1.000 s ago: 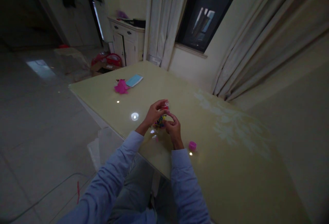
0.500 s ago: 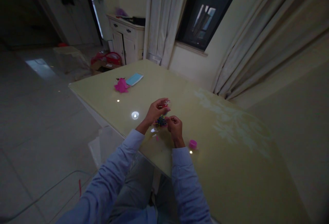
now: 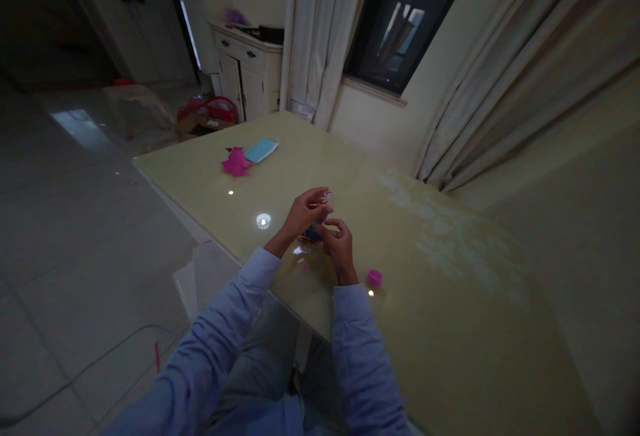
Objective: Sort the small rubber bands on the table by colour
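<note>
My left hand [image 3: 301, 215] is closed around a small clear container [image 3: 327, 195], seen only in part past the fingers. Under that hand, on the table, lies a pile of small multicoloured pieces [image 3: 313, 235], dark blue and yellow among them, too small to name. Just right of the pile is my right hand [image 3: 339, 243], thumb and forefinger bent toward each other close to the container's lower end. Whatever those fingertips hold, if anything, is too small to make out. A round pink cap [image 3: 375, 279] sits on the table to the right of my right wrist.
On the pale green glossy table [image 3: 450, 329], a crumpled pink piece [image 3: 237, 162] lies beside a light blue face mask [image 3: 262, 150] at the far left. Beyond stand a white cabinet [image 3: 250, 69] and a cardboard box [image 3: 205, 128]. Curtains [image 3: 500, 89] hang along the right wall.
My right hand was up at the container, drew down to the pile, and has risen slightly toward the container again. My left hand keeps its hold; the red seen at the container earlier hardly shows.
</note>
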### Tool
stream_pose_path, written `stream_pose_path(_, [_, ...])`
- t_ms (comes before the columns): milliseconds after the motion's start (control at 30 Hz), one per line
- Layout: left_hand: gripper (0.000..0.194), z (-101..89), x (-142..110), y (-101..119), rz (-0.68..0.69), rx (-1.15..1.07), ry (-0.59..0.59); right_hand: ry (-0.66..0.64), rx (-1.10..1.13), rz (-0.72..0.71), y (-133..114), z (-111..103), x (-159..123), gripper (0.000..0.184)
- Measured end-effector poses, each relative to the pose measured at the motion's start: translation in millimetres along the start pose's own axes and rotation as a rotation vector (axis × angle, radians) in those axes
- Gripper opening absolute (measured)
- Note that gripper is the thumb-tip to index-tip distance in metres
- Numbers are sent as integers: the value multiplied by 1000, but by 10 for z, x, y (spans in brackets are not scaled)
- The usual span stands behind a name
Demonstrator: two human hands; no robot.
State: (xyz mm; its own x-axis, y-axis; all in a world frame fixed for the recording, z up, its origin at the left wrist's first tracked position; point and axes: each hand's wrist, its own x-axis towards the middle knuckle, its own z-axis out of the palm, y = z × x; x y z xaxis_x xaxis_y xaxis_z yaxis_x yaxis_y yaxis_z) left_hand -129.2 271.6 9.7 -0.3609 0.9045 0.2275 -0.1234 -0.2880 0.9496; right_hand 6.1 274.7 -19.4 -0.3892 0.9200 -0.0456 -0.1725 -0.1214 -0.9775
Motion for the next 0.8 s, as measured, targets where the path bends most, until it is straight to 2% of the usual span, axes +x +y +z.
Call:
stream_pose_path(100, [62, 14, 10, -29, 0, -31, -5, 23, -10, -5, 15, -11, 9, 37])
stream_pose_path(167, [61, 25, 11, -33, 6, -27, 2, -13, -10, 6, 18, -14, 7, 36])
stream_pose_path(267, [61, 37, 11, -22, 11, -19, 17, -44, 2, 2, 1, -11, -9, 43])
stream_pose_path(433, [64, 42, 14, -1, -14, -74, 38, 58, -37, -37, -17, -19, -11, 38])
stream_pose_path(600, [57, 6, 14, 24, 16, -148, 193, 47, -13, 8, -11, -40, -7, 44])
stream_pose_path(700, [56, -55, 21, 41, -37, -245, 322, 79, 55, 65, -22, -36, -19, 42])
stream_pose_path(800, [57, -103, 19, 50, -71, -322, 359, 29, 134, 113, -37, -7, -43, 45])
